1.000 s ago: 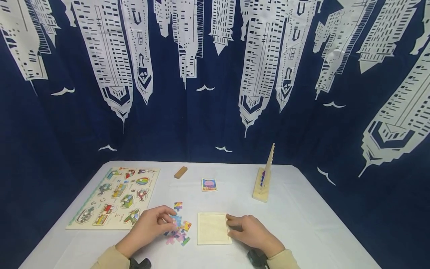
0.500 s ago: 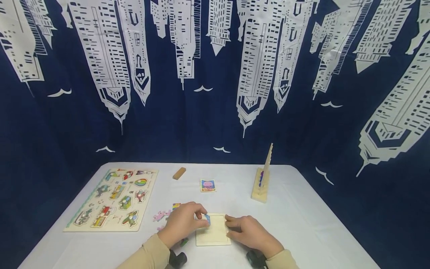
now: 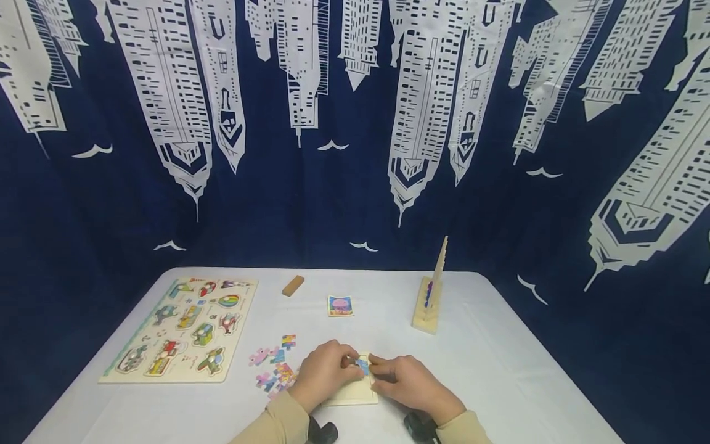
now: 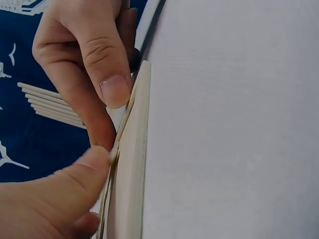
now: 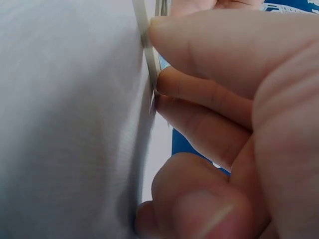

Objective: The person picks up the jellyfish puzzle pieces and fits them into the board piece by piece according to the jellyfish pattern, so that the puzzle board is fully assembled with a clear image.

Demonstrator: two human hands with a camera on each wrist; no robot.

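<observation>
Puzzle piece (image 3: 363,366) is pinched in the nearly closed left hand (image 3: 327,373).

The counter (image 3: 499,382) is overlooked from the head, forward and down, at some distance; from both wrists, turned sideways, the fingers (image 5: 199,119) are seen near, and the pale tray (image 3: 355,392) is shared by all views.

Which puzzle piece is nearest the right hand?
The mostly blue piece at the fingertips of the left hand, over the wooden frame; the other loose pieces lie outside it, leftward.
</observation>
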